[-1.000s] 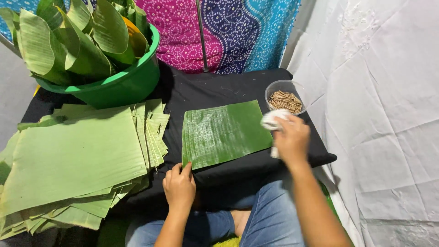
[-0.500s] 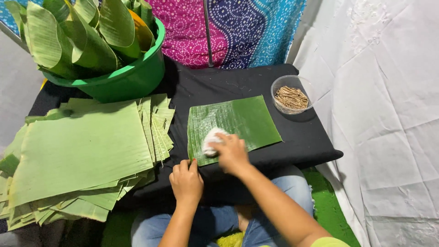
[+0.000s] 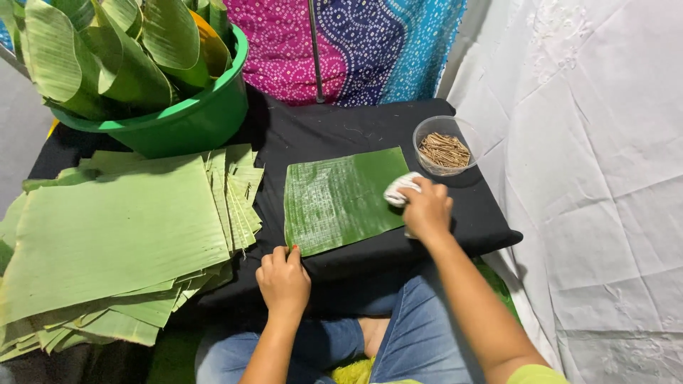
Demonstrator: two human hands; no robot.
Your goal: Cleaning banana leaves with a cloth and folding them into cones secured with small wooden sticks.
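A cut rectangle of banana leaf point(image 3: 340, 199) lies flat on the black cloth-covered table point(image 3: 341, 131) and looks wet and streaked. My right hand point(image 3: 425, 208) grips a white cloth point(image 3: 398, 189) and presses it on the leaf's right edge. My left hand point(image 3: 283, 279) rests at the leaf's near left corner, fingertips touching the leaf and pinning it down, holding nothing.
A thick stack of cut leaf pieces point(image 3: 117, 235) covers the table's left part. Behind it stands a green tub point(image 3: 188, 121) full of rolled leaves. A clear bowl of small wooden sticks point(image 3: 444, 148) sits at the back right. White fabric point(image 3: 597, 178) hangs to the right.
My right hand with the cloth went from the right edge to the leaf's left middle, then swept back to the right edge. The left hand stayed at the near corner.
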